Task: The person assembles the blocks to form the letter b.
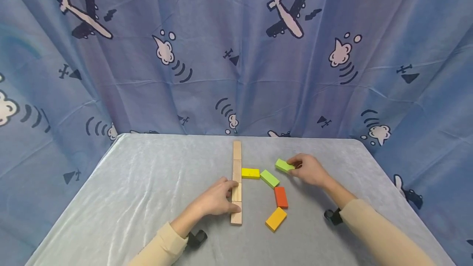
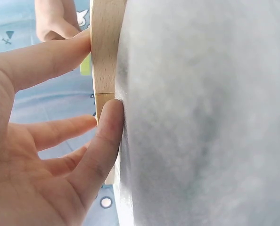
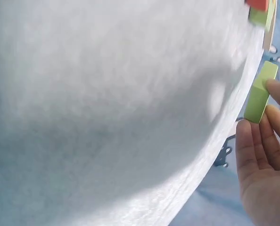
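Several plain wooden blocks (image 1: 237, 171) lie end to end in a straight row running away from me. Against the row's left side and top, my left hand (image 1: 215, 197) rests with its thumb and fingers spread apart; the left wrist view shows fingertips touching the wood (image 2: 106, 47). My right hand (image 1: 310, 170) pinches a light green block (image 1: 283, 165) between thumb and fingers, and in the right wrist view that block (image 3: 261, 92) appears held at its end. From the row, a yellow block (image 1: 251, 173), another green block (image 1: 269, 179), a red block (image 1: 281, 197) and an orange block (image 1: 276, 219) form a curve.
A pale grey cloth covers the table (image 1: 148, 184). Behind it hangs a blue curtain (image 1: 207, 52) printed with planes and clouds. Black wrist cameras (image 1: 197, 239) sit under both forearms, close to the tabletop.
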`<action>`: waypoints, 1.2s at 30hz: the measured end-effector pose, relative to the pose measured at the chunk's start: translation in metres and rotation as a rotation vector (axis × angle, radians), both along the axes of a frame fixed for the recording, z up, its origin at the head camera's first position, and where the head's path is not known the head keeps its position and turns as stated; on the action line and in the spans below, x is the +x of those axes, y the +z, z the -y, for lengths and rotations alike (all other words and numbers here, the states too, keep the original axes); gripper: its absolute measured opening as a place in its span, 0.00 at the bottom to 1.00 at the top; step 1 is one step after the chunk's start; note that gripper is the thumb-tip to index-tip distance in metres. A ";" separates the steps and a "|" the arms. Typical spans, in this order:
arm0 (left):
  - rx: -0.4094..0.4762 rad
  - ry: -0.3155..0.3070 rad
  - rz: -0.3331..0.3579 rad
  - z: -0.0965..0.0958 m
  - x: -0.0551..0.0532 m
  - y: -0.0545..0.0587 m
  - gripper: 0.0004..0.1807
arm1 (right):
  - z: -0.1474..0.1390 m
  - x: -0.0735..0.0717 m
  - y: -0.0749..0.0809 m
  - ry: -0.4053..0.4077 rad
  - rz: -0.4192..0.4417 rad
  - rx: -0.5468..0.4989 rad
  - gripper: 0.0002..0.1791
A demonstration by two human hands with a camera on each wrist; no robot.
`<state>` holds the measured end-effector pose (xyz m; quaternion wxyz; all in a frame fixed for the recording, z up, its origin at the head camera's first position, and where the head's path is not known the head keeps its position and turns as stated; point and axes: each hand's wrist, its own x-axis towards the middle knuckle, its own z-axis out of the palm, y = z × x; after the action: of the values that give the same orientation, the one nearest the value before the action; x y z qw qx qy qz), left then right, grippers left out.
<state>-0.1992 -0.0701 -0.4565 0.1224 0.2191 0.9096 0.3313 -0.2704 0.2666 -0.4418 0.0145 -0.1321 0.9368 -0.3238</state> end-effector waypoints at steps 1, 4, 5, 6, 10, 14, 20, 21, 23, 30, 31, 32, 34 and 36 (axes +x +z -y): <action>0.000 0.001 0.001 0.000 0.000 0.000 0.41 | 0.001 0.002 0.000 0.006 0.005 -0.002 0.17; 0.003 -0.002 0.003 0.000 0.001 -0.001 0.41 | 0.007 0.010 0.004 0.023 0.010 0.004 0.16; 0.004 -0.003 0.003 0.000 0.001 -0.001 0.41 | 0.008 0.013 0.005 0.033 0.010 0.004 0.16; 0.006 -0.003 0.004 0.000 0.001 -0.001 0.41 | 0.010 0.015 0.007 0.042 0.010 0.005 0.16; 0.006 0.001 0.008 0.000 0.002 -0.002 0.41 | 0.016 0.025 0.016 0.076 0.009 -0.002 0.16; 0.006 0.001 0.009 0.001 0.001 -0.003 0.41 | 0.023 0.034 0.024 0.099 0.013 -0.020 0.16; 0.011 -0.005 0.003 0.002 -0.002 -0.001 0.41 | 0.039 0.048 0.032 0.175 0.016 -0.053 0.15; 0.012 -0.005 0.003 0.002 -0.002 -0.001 0.41 | 0.042 0.050 0.032 0.186 0.016 -0.058 0.14; 0.010 -0.005 0.006 0.002 -0.002 0.000 0.41 | 0.046 0.055 0.032 0.211 0.011 -0.062 0.14; -0.002 -0.006 0.008 0.001 -0.002 0.001 0.41 | 0.059 0.071 0.029 0.269 0.035 -0.050 0.14; 0.000 -0.008 0.008 0.001 -0.003 0.001 0.41 | 0.061 0.073 0.029 0.273 0.041 -0.045 0.14; 0.001 -0.008 0.007 0.001 -0.003 0.001 0.41 | 0.062 0.075 0.028 0.277 0.047 -0.039 0.14; 0.003 -0.010 0.005 0.001 -0.003 0.000 0.41 | 0.065 0.078 0.026 0.293 0.050 -0.032 0.14; 0.001 -0.012 0.003 0.001 -0.003 0.000 0.41 | 0.068 0.082 0.024 0.313 0.057 -0.031 0.14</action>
<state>-0.2027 -0.0710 -0.4564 0.1256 0.2243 0.9078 0.3315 -0.1886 0.1987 -0.4182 0.0892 -0.2672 0.8989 -0.3356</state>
